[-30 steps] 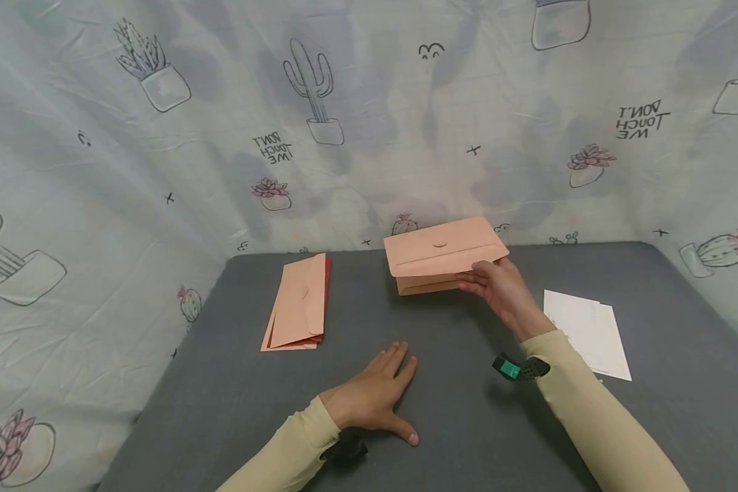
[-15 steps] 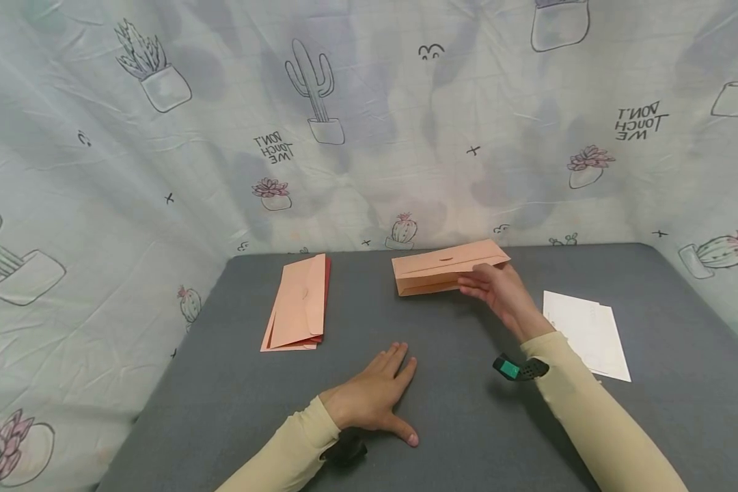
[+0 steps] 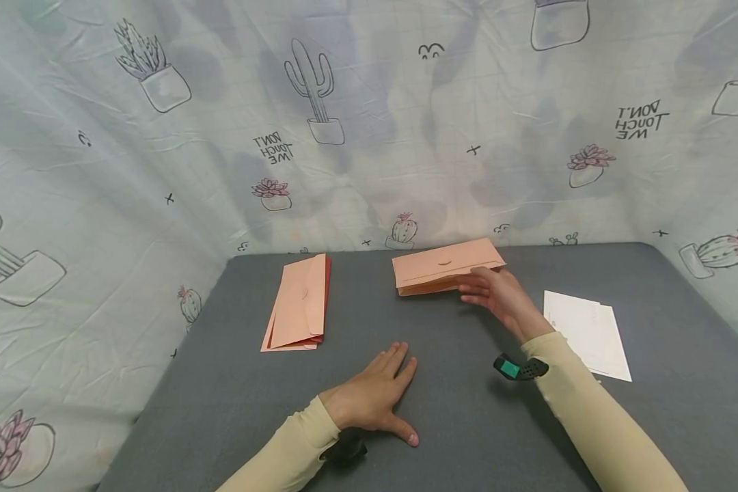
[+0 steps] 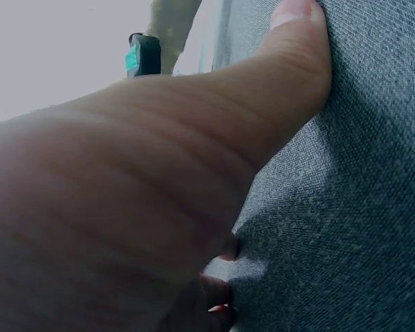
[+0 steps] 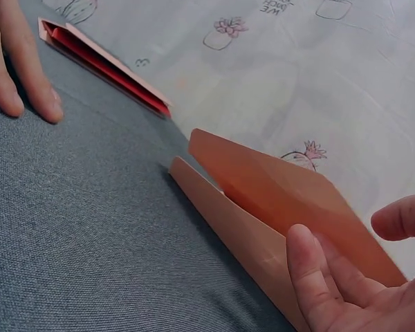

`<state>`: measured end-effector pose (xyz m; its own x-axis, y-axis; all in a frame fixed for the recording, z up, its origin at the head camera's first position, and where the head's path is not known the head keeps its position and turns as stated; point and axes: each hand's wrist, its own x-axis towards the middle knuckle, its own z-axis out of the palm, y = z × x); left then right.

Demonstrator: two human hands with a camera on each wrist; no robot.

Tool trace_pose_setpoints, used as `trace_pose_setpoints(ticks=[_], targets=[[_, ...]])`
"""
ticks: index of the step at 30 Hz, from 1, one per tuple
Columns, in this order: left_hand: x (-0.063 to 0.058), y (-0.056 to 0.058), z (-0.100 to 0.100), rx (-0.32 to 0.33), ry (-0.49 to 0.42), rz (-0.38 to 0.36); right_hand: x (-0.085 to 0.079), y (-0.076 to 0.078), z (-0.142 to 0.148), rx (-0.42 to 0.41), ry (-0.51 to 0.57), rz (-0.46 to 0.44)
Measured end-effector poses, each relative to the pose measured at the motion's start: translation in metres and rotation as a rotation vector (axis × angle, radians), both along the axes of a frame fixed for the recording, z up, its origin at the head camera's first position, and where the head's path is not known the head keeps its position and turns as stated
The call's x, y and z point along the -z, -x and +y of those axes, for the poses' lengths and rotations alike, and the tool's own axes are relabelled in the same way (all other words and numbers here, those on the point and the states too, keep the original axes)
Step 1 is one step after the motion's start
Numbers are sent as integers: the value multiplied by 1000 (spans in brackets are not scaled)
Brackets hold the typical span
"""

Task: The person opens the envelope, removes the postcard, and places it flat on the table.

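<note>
While left grip (image 3: 374, 396) lies spread on table (image 3: 452, 410) | right grip (image 3: 501, 298): parted, beside envelope (image 3: 439, 262)

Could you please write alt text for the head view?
A right hand is at tilted peach paper near the far edge of a gray table; the left hand rests nearer, spread out. A peach and red paper stack lies left, white papers right.
</note>
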<state>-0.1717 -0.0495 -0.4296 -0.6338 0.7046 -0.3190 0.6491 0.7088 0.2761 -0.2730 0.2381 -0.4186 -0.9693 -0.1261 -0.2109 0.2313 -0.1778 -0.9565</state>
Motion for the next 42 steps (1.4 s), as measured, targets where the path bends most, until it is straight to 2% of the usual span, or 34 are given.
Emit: trace_pose_setpoints(ticks=[13, 28, 37, 42], targets=[[2, 1, -1, -1, 4, -12, 5, 0, 1, -30, -29, -7], [2, 1, 0, -4, 13, -6, 4, 0, -3, 23, -18, -39], [2, 1, 1, -10, 10, -7, 2, -2, -5, 107, -38, -62], [1, 1, 1, -9, 6, -9, -2, -3, -5, 97, -42, -51]])
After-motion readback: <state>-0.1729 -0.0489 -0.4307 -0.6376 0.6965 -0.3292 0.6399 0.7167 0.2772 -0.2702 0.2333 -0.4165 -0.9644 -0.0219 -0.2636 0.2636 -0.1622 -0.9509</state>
